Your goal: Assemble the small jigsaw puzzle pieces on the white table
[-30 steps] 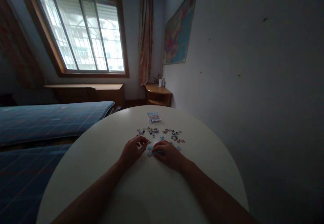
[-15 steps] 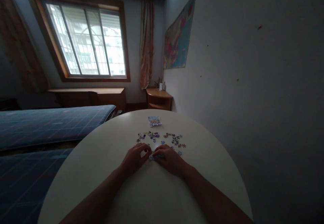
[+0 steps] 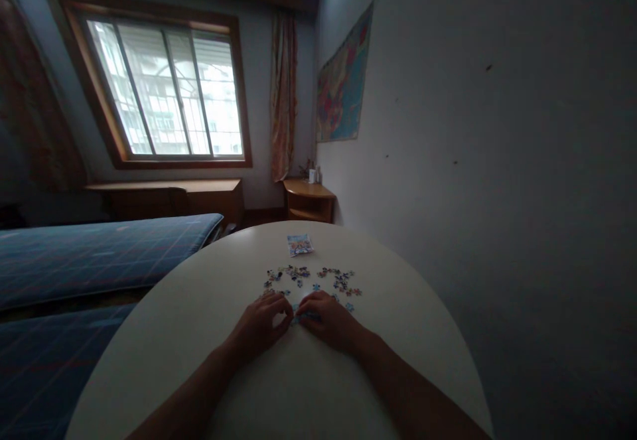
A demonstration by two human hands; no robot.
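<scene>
On the round table (image 3: pixel 199 334), my left hand (image 3: pixel 259 324) curls with its thumb and index fingertips pinched at the edge of light-blue jigsaw puzzle pieces (image 3: pixel 295 318). My right hand (image 3: pixel 332 324) meets it from the other side, fingers bent down over the same pieces and hiding much of them. How these pieces fit together is too small and covered to tell. Beyond the hands lie loose jigsaw pieces in two groups, a left group (image 3: pixel 299 273) and a right group (image 3: pixel 342 283). A single blue piece (image 3: pixel 350 307) rests just right of my right hand.
A small printed picture packet (image 3: pixel 299 245) lies behind the loose pieces. Left of the table is a bed with a blue plaid mattress (image 3: pixel 109 247). A plain wall (image 3: pixel 497 241) rises on the right. A wooden corner shelf (image 3: pixel 309 190) stands past the table's far edge.
The view has shifted slightly, so the whole scene sits a little lower and further left. My left thumb and index finger have come closer together at the pieces. Both hands stay close together.
</scene>
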